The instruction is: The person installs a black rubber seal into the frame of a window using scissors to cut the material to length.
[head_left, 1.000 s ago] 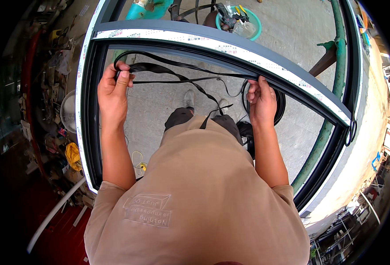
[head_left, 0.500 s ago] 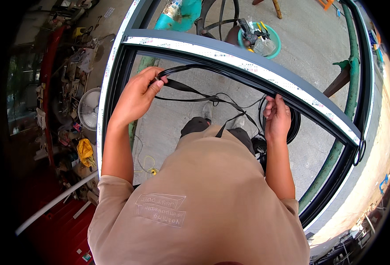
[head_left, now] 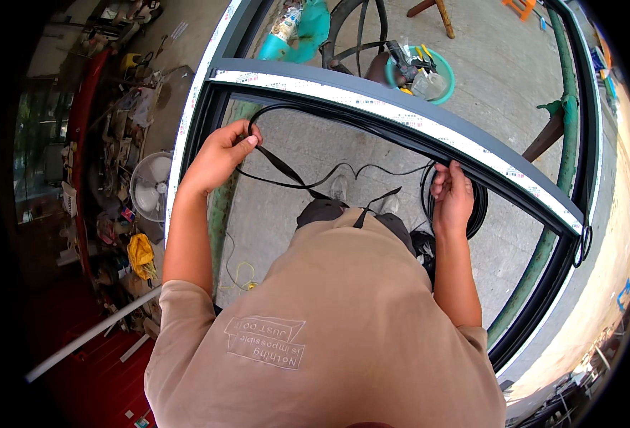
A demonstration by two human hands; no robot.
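Note:
A dark window frame (head_left: pixel 393 102) with white protective film spans the view, its crossbar running in front of me. My left hand (head_left: pixel 218 158) is closed in a pinch on a black rubber sealing strip (head_left: pixel 278 163), inside the frame's left corner. From there the strip arcs up along the crossbar's inner edge, and a twisted length hangs down toward my feet. Farther right, my right hand (head_left: pixel 454 205) has its fingertips closed at the crossbar's inner edge, where the strip runs. A coil of black strip (head_left: pixel 479 207) lies behind that hand, partly hidden.
Green pipes (head_left: pixel 569 128) support the frame at the sides. Beyond the crossbar stands a turquoise basin (head_left: pixel 443 77) holding tools. At left are a fan (head_left: pixel 151 187), a yellow bag (head_left: pixel 141 255) and a long pale bar (head_left: pixel 90 335) amid clutter.
The loop at my left hand has opened wider and rises toward the crossbar. The hanging strands have shifted left near my feet. The whole view has moved slightly.

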